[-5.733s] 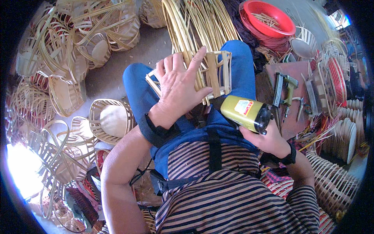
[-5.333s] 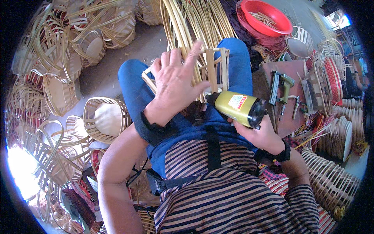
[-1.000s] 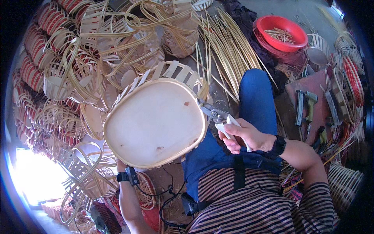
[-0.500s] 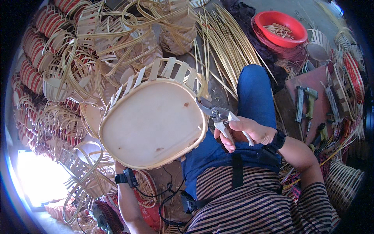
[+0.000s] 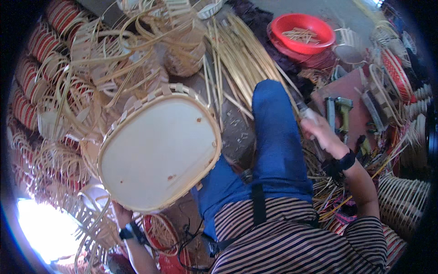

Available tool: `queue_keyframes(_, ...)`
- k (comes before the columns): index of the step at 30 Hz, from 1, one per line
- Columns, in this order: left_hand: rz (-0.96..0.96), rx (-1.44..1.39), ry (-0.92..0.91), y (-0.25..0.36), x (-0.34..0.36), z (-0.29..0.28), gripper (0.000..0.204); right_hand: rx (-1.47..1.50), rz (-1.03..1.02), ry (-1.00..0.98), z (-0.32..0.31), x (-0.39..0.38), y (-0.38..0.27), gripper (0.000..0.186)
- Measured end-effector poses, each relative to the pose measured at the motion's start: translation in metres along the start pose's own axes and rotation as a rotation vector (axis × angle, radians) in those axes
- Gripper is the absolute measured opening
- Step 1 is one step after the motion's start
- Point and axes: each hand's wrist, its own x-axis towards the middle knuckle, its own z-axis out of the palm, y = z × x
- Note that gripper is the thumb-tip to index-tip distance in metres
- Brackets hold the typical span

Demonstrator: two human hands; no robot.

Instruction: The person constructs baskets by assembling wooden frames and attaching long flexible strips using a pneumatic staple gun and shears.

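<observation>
My left hand (image 5: 122,212) grips the pale oval wooden basket (image 5: 155,155) at its lower left edge, its fingers mostly hidden beneath. The basket is held tilted, its flat solid board facing up and short slats standing along the far edge. My right hand (image 5: 321,133) is closed on white-handled pruning shears (image 5: 308,114), blurred by motion, beside my right knee and away from the basket. Near that hand lie a green-and-black nail gun (image 5: 343,114) and other tools on a reddish board (image 5: 320,93).
Piles of slatted and red-banded baskets (image 5: 64,13) crowd the left. Long cane strips (image 5: 237,55) lie beyond my knees. A red basin (image 5: 324,32) of short sticks sits at back right, with more basket pieces (image 5: 394,75) down the right side.
Earlier my right hand held the nail gun; later, shears at the basket's edge. Since then it has swung right with the shears, and the basket has shifted down-left with my left hand.
</observation>
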Motion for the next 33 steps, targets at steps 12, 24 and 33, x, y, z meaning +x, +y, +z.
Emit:
queue_keyframes(12, 0.218, -0.152, -0.081, 0.1, 0.03, 0.156, 0.041, -0.979, 0.459, 1.101, -0.156, 0.035, 0.124, 0.034)
queue_keyframes(24, 0.766, 0.196, -0.174, 0.091, 0.118, 0.266, 0.051, -0.611, -0.303, 0.213, -0.018, 0.058, 0.059, 0.032)
queue_keyframes(33, 1.12, 1.032, 0.469, 0.153, 0.304, 0.26, 0.038, -0.3, 0.244, 0.212, -0.043, 0.021, 0.104, 0.029)
